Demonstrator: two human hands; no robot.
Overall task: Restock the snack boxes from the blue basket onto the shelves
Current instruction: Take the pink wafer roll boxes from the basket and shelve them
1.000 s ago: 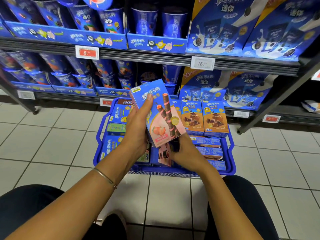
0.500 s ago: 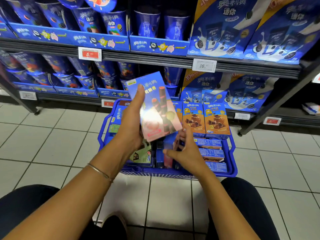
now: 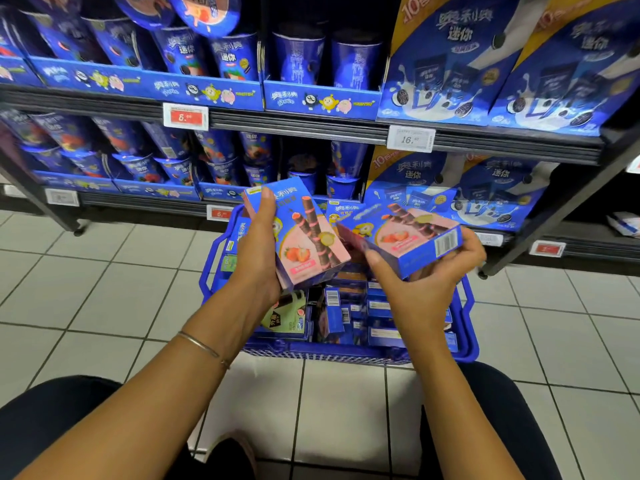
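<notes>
Two wafer-roll boxes are in hand, one each. The left hand (image 3: 258, 251) curls round the left box (image 3: 304, 237), thumb up its face, holding it upright over the basket's 10 o'clock corner. The right hand (image 3: 426, 275) grips the right box (image 3: 405, 237) from beneath, thumb and fingers clamped on opposite ends. It lies tilted nearly flat, its barcode end toward 3 o'clock.

Both are glossy cardboard, blue above pink, printed with strawberries and dark striped rolls.

The blue plastic basket (image 3: 464, 327) sits on white floor tiles (image 3: 104, 289), with more boxes inside, too overlapped to count. At 12 o'clock, two shelves (image 3: 311, 121) carry tapered blue cups (image 3: 298, 60) and large bags (image 3: 450, 64). A red tag (image 3: 185, 116) reads "6.", a white tag (image 3: 411, 138) "16.".
</notes>
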